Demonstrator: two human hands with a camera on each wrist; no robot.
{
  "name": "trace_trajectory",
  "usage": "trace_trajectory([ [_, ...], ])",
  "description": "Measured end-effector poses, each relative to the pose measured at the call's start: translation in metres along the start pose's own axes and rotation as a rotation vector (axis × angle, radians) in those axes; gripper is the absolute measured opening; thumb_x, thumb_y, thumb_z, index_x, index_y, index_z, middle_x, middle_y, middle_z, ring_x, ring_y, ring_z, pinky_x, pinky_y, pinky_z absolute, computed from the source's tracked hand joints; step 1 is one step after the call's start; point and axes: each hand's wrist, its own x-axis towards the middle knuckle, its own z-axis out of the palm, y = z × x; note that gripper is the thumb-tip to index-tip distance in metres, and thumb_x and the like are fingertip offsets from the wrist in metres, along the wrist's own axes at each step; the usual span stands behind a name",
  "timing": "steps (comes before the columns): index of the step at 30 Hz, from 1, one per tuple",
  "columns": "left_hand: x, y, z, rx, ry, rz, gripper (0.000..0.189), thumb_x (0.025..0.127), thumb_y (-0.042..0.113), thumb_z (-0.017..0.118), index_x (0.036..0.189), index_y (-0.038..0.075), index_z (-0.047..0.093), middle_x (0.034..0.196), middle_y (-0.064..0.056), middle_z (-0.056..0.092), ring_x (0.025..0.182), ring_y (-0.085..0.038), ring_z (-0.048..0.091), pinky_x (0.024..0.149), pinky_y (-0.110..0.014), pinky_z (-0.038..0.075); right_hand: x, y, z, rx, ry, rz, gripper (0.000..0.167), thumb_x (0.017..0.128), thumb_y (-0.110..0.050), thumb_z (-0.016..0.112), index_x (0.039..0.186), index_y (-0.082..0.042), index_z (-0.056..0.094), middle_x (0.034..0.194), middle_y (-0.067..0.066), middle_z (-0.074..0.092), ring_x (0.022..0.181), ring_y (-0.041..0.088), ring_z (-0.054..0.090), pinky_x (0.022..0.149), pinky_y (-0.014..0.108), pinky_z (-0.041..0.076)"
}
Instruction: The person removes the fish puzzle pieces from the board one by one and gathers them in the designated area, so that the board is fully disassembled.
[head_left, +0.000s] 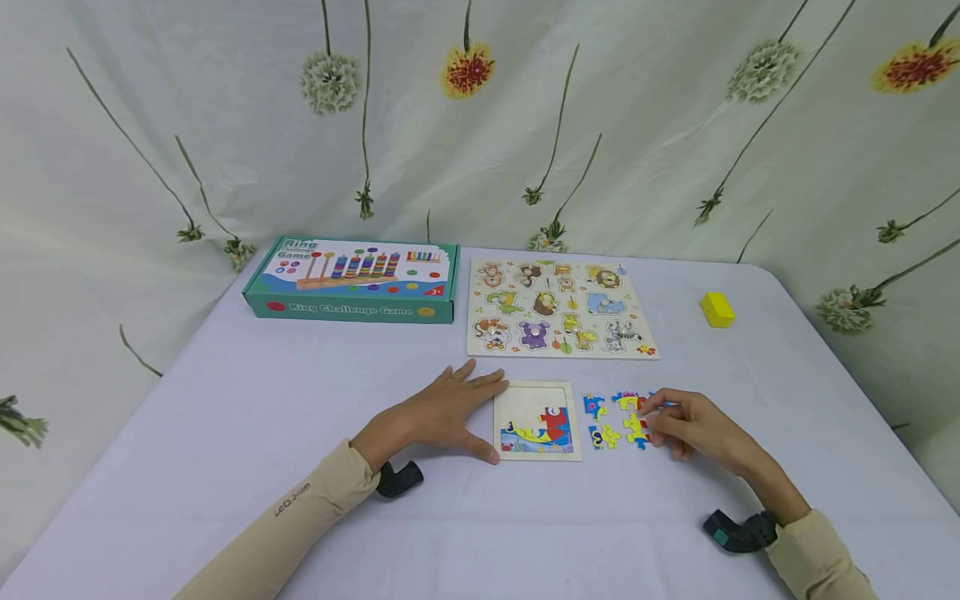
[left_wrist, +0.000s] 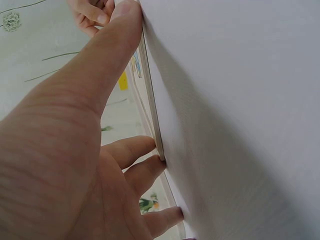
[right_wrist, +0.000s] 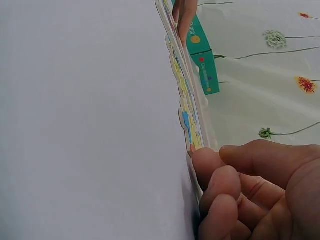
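Note:
My left hand [head_left: 442, 410] spreads its fingers along the left side of a small wooden puzzle board [head_left: 517, 397]. Its thumb rests at the lower left corner and a fingertip at the upper left one. Fitted red, yellow and blue pieces [head_left: 556, 425] fill the lower part of the board; bare wood shows above them. Right of the board lie several loose jigsaw pieces [head_left: 611, 437]. My right hand [head_left: 697, 427] bends its fingers over the rightmost ones, fingertips right at a yellow piece [head_left: 635, 427]. I cannot tell whether it pinches a piece.
Behind the small board lies a larger animal puzzle board [head_left: 517, 287]. A green ring game box [head_left: 352, 310] stands at the back left. Toward the back right sits a yellow block [head_left: 717, 309]. A flowered cloth [head_left: 645, 167] hangs behind the white-covered table [head_left: 480, 533].

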Motion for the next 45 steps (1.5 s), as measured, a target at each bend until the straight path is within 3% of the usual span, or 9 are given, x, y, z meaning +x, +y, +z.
trace_trajectory([
  [7,0.001,0.0,0.0,0.002,-0.001,-0.003,0.104,0.069,0.065,0.074,0.152,0.022,0.028,0.159,0.008,0.019,0.148,-0.028,-0.001,0.119,-0.05,0.002,0.003,-0.007,-0.001,-0.065,-0.03,-0.033,0.025,0.095,-0.016,0.058,0.112,0.001,0.056,0.072,0.01,0.059,0.051,0.015,0.049,0.049,0.023,0.046],
  [11,0.001,-0.001,0.001,0.006,-0.003,-0.006,0.104,0.069,0.065,0.074,0.152,0.023,0.028,0.159,0.008,0.018,0.148,-0.028,-0.002,0.118,-0.05,0.002,0.008,-0.019,0.0,-0.102,-0.001,-0.084,0.024,0.094,-0.017,0.061,0.111,-0.001,0.058,0.075,0.011,0.06,0.056,0.02,0.052,0.053,0.024,0.046],
  [21,0.002,-0.001,0.001,-0.002,-0.002,0.005,0.104,0.069,0.066,0.073,0.152,0.023,0.028,0.159,0.008,0.018,0.148,-0.028,-0.002,0.118,-0.05,0.002,0.026,-0.041,0.015,-0.241,0.096,-0.313,0.034,0.088,-0.01,0.068,0.121,-0.006,0.059,0.114,0.012,0.063,0.099,0.025,0.058,0.08,0.033,0.053],
  [30,0.002,-0.003,0.003,-0.001,0.008,0.008,0.104,0.068,0.065,0.074,0.152,0.022,0.029,0.159,0.007,0.019,0.148,-0.029,-0.001,0.118,-0.051,0.002,0.039,-0.049,0.03,-0.239,0.05,-0.345,0.055,0.085,-0.009,0.072,0.135,-0.007,0.049,0.13,0.014,0.057,0.109,0.031,0.055,0.088,0.043,0.051],
  [41,0.002,-0.002,0.003,-0.003,0.011,-0.002,0.103,0.068,0.064,0.075,0.151,0.023,0.03,0.159,0.007,0.02,0.148,-0.029,0.0,0.118,-0.052,0.003,0.051,-0.059,0.052,-0.273,-0.047,-0.348,0.054,0.084,-0.011,0.074,0.134,-0.011,0.053,0.127,0.009,0.059,0.099,0.023,0.052,0.078,0.033,0.05],
  [45,0.002,-0.002,0.002,0.001,0.011,-0.005,0.103,0.068,0.064,0.075,0.152,0.023,0.03,0.159,0.008,0.02,0.148,-0.028,-0.001,0.118,-0.052,0.002,0.052,-0.063,0.057,-0.293,-0.067,-0.334,0.054,0.085,-0.012,0.072,0.135,-0.013,0.052,0.127,0.007,0.058,0.098,0.021,0.05,0.08,0.032,0.047],
])
